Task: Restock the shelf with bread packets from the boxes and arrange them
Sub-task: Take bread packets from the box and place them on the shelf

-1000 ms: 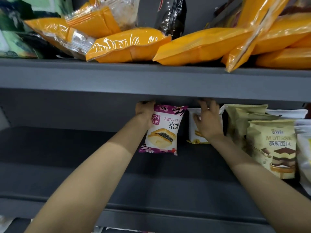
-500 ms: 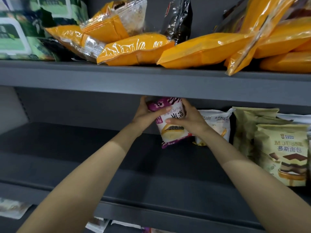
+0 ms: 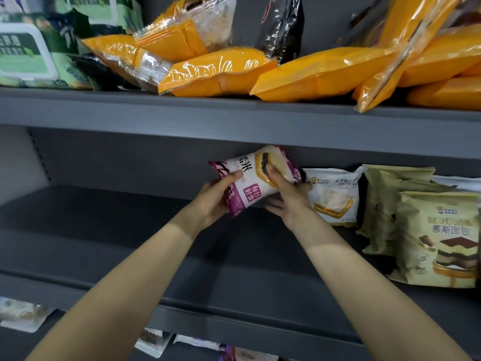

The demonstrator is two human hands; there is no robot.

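Both hands hold the purple bread packet (image 3: 253, 179) above the shelf (image 3: 130, 230): left hand (image 3: 213, 201) fingers grip its left side, right hand (image 3: 287, 196) fingers its right.

- i'm looking at a shop aisle: grey metal shelving (image 3: 234, 121) in stacked tiers.
- the upper tier is piled with sealed orange snack packets (image 3: 218, 76).
- the middle tier has printed bread packets (image 3: 440, 238) standing in a row, facing out.
- more wrapped goods (image 3: 153, 343) lie on the tier below.
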